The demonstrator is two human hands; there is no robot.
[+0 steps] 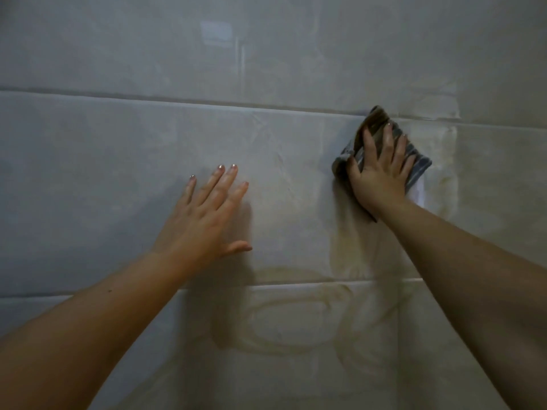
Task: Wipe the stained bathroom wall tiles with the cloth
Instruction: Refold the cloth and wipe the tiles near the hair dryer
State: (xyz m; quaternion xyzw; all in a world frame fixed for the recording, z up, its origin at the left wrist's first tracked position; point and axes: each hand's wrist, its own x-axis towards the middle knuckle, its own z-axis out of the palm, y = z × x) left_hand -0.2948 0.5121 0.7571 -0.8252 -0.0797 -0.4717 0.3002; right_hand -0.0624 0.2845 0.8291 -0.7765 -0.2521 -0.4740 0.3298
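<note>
A: What is filling the view?

B: Large, glossy, pale grey-beige wall tiles (124,179), laid in wide rows with thin horizontal grout lines. Two bare forearms are reaching up from the bottom corners toward them.

A: Where is the cloth?

B: A folded, dark grey-blue striped cloth (420,168) is lying flat against the wall at the right, its top corner touching the upper grout line. The right hand (380,173) is pressing on it, palm down, fingers (388,137) spread wide over the fabric rather than curled around it.

A: And the other hand?

B: The left hand (204,220) is resting flat on the bare tile, well apart from the cloth, to its left and a little lower. Its fingers are lying open and extended, holding nothing, with the thumb pointing right.

A: Is any staining showing?

B: Faint yellowish-brown rings and smears (284,315) are showing on the tiles below and between the hands, and more pale streaking is running down the tile just right of the cloth.
</note>
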